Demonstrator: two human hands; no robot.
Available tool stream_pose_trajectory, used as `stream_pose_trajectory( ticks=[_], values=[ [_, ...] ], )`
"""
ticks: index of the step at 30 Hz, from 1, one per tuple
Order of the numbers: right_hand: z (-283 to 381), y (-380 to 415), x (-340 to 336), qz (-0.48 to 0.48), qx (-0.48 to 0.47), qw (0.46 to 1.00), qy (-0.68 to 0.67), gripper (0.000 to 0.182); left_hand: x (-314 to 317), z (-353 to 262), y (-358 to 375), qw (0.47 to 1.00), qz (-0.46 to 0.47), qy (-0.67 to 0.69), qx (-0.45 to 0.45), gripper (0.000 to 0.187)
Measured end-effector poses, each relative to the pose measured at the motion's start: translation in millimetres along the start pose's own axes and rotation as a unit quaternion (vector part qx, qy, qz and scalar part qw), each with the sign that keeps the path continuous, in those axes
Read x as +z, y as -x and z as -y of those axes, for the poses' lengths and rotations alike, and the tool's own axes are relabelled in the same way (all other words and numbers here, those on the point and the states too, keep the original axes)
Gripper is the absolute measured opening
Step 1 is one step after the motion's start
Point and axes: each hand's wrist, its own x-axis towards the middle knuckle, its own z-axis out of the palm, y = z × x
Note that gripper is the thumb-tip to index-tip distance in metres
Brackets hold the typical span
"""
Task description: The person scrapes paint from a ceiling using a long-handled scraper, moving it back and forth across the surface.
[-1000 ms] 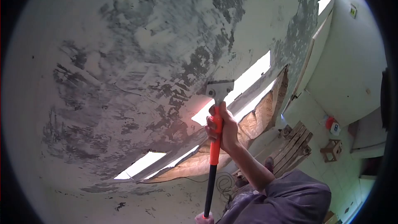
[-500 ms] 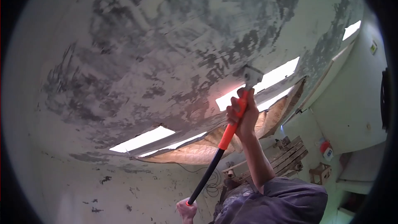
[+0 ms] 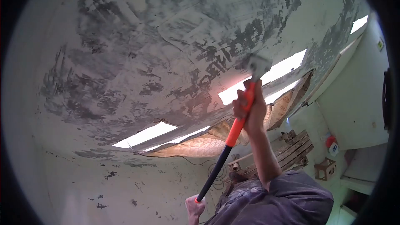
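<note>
Your right hand (image 3: 252, 110) is wrapped tight round the scraper's (image 3: 236, 131) orange grip near the head; left (image 3: 195, 206) is closed at its butt end. Head's over the middle bright opening's (image 3: 287, 67) edge, by the patchy surface (image 3: 179, 29); contact unclear.

Patchy surface (image 3: 137, 58): open room beside the scraper (image 3: 236, 130).
Brown cloth (image 3: 196, 146): bars passage along the bright openings (image 3: 146, 136).

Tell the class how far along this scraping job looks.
Apparently done: the grey patches, where pale coating looks stripped. In hand: the long-handled scraper, held by the right hand near its head and the left hand at its far end, near a bright opening. Apparently left: the pale areas, if all coating must go.
</note>
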Motion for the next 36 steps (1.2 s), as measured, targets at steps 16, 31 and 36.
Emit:
stream_pose_trajectory(
  ticks=[16, 31, 36],
  values=[
    [41.0, -10.5, 0.6, 0.002, 0.022, 0.999, -0.023, 0.042, 18.3, -42.5, -2.6, 0.999, 0.018, 0.023, 0.03, 0.031],
    [-16.8, 15.1, 7.5, -0.011, 0.06, 0.998, 0.006, 0.045, -16.4, -15.3, 30.7, 0.996, -0.059, 0.064, 0.024, 0.028],
    [-22.1, 6.7, 12.3, -0.021, 0.03, 0.999, -0.008, 0.045, -32.6, -7.8, 0.3, 0.992, -0.117, 0.032, 0.046, 0.03]
  ],
)
